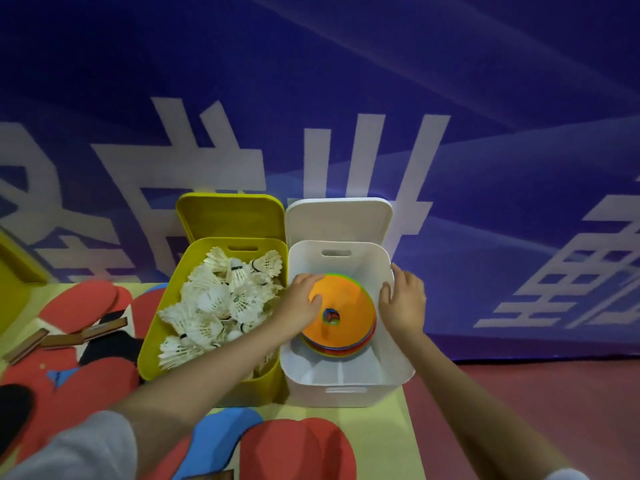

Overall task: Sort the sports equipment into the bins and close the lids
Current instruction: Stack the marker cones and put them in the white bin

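Both hands in the white bin, settling the disc stack.

Left hand (pixel 304 299) pressing on the top orange disc (pixel 346 306), fingers curved over its near-left edge — pressing or gripping, cannot tell. Right hand (pixel 403 299) relaxed, fingers spread against the inner right wall of the white bin (pixel 349 379), grasping nothing. Disc stack (pixel 337 342) lying flat inside, toward the back, directly under the left hand. White lid (pixel 337 220) standing open behind the bin, straight ahead of both hands, long edge running left–right; right hand nearer. Yellow bin (pixel 207 372) touching on the left, full of shuttlecocks (pixel 214 306), yellow lid (pixel 230 216) also up. Paddles (pixel 79 306) loose on the table at left. Number of discs hard to count; bin floor partly hidden.
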`<state>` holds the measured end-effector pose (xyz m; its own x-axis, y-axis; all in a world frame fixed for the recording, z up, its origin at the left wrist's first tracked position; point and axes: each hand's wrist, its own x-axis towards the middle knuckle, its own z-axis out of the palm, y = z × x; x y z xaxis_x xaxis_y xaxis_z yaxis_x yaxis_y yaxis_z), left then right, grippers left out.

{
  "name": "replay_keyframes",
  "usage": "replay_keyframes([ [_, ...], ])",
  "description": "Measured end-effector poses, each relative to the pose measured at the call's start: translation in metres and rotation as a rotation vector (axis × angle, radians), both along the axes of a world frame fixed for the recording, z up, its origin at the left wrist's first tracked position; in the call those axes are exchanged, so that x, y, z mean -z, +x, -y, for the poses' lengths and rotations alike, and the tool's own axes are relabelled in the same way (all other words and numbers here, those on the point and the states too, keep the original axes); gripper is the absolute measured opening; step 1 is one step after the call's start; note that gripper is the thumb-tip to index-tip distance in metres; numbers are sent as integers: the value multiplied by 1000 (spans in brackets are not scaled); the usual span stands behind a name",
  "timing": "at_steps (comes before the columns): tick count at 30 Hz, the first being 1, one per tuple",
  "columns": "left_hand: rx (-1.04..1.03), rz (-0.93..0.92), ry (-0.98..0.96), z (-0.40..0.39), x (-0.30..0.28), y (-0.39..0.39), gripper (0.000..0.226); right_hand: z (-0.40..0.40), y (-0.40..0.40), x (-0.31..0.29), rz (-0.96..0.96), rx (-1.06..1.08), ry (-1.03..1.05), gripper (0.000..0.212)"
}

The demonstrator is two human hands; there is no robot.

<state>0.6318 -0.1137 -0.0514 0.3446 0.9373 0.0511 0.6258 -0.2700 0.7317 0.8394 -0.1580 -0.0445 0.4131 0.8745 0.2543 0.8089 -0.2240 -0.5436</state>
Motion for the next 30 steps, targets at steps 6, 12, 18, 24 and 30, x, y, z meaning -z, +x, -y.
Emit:
replay_keyframes([
  [6, -223, 265, 146, 14, -47, -110, 32, -22, -130, -56, -342, -386, 241, 32],
  [12, -406, 250, 195, 36, -37, -269, 33, -3, -301, -50, -586, -639, 20, 25],
  [18, -508, 169, 150, 87, 7, -441, 37, 7, -471, -4, -596, -766, -156, 26],
  [24, -764, -143, 2, 135, 64, -627, 30, 27, -626, 58, -497, -824, -454, 41],
  [30, -877, -484, -192, 146, 98, -748, 49, 44, -717, 97, -253, -842, -708, 34],
])
